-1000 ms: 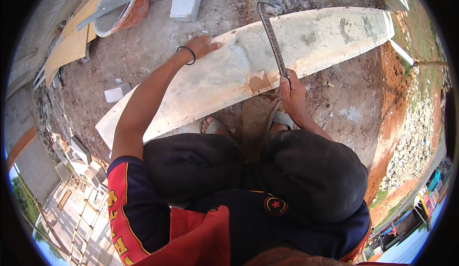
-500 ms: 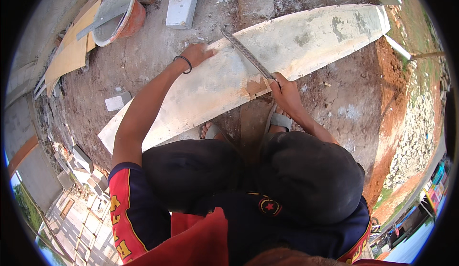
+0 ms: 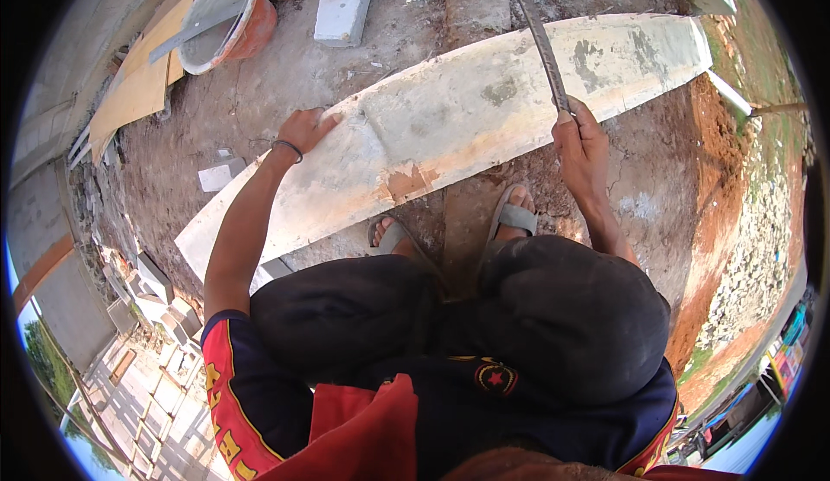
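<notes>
A long, pale board (image 3: 432, 109), smeared with a plaster-like layer, lies slantwise on the ground in front of my feet. A brown patch (image 3: 409, 182) shows on its near side. My left hand (image 3: 304, 133) grips the board's far edge towards its left part, thumb on top; its other fingers are partly hidden. My right hand (image 3: 584, 144) is closed around the near end of a long, narrow dark metal bar (image 3: 542, 42), just beyond the board's near edge. The bar points away from me across the board, its far end cut off by the view's top.
A bucket (image 3: 259, 27) with a flat tool across it stands at the far left, beside yellowish sheets (image 3: 134, 92). A pale block (image 3: 346, 6) lies beyond the board, a smaller one (image 3: 221, 175) to its left. My sandalled feet (image 3: 516, 216) are close to the near edge.
My right hand has moved right and slightly away with the bar, which has swung to point more straight ahead. My left hand has shifted left along the board's far edge.
</notes>
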The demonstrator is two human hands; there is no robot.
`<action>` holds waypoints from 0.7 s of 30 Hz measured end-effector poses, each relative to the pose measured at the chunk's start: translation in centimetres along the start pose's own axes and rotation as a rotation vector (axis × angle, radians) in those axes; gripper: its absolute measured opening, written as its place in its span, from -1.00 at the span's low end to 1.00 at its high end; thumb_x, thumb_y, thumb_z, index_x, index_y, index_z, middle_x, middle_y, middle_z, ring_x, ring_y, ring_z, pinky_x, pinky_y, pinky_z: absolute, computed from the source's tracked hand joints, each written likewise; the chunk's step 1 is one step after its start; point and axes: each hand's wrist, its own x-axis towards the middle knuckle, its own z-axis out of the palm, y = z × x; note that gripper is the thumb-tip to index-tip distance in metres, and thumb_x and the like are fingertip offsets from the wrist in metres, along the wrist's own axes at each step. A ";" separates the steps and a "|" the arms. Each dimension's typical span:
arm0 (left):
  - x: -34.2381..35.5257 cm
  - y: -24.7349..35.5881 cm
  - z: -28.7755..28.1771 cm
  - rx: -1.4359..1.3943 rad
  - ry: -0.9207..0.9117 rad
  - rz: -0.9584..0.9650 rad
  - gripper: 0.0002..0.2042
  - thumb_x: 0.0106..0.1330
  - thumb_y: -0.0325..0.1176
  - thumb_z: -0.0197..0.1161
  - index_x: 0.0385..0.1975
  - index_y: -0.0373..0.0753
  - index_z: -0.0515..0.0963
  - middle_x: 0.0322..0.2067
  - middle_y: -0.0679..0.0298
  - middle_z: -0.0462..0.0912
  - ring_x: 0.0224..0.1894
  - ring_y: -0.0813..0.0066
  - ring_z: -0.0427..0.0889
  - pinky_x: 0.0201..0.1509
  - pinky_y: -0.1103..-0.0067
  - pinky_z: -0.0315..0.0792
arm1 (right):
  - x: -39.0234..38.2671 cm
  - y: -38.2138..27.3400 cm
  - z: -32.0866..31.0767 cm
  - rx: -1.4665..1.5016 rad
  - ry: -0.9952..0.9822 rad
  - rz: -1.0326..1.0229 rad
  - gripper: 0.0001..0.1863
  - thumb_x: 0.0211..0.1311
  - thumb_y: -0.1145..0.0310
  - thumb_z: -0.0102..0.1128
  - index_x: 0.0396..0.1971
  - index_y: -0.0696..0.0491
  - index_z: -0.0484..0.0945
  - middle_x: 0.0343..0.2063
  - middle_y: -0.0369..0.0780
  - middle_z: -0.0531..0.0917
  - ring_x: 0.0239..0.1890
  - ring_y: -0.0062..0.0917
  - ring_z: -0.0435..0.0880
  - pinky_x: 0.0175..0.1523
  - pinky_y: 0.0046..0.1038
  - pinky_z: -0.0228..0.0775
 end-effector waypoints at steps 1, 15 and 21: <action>-0.1 -0.7 0.2 0.011 -0.033 -0.020 -0.39 0.31 0.20 0.02 -0.37 -0.38 0.58 -0.42 -0.18 0.61 -0.26 -0.15 0.60 -0.11 0.19 0.44 | 0.7 -1.7 0.1 0.069 -0.004 -0.025 -0.70 0.34 0.37 0.01 -0.03 0.19 0.52 -0.69 -0.37 0.38 -0.60 -0.77 0.30 -0.52 -0.58 0.17; 0.3 -1.4 1.0 0.020 -0.024 -0.023 -0.37 0.32 0.20 0.01 -0.30 -0.41 0.59 -0.32 -0.21 0.62 -0.18 -0.13 0.60 -0.04 0.23 0.44 | 3.4 -6.1 0.0 0.102 -0.090 0.116 -0.74 0.39 0.30 -0.05 -0.11 0.14 0.51 -0.68 -0.47 0.32 -0.66 -0.82 0.21 -0.57 -0.61 0.06; 1.1 -0.5 0.1 -0.004 -0.075 0.003 -0.36 0.32 0.21 0.00 -0.34 -0.43 0.58 -0.36 -0.24 0.60 -0.23 -0.16 0.61 -0.09 0.23 0.44 | 3.1 -1.4 1.7 -0.047 -0.359 0.332 -0.74 0.39 0.26 -0.02 -0.15 0.14 0.52 -0.70 -0.46 0.31 -0.65 -0.81 0.21 -0.57 -0.63 0.06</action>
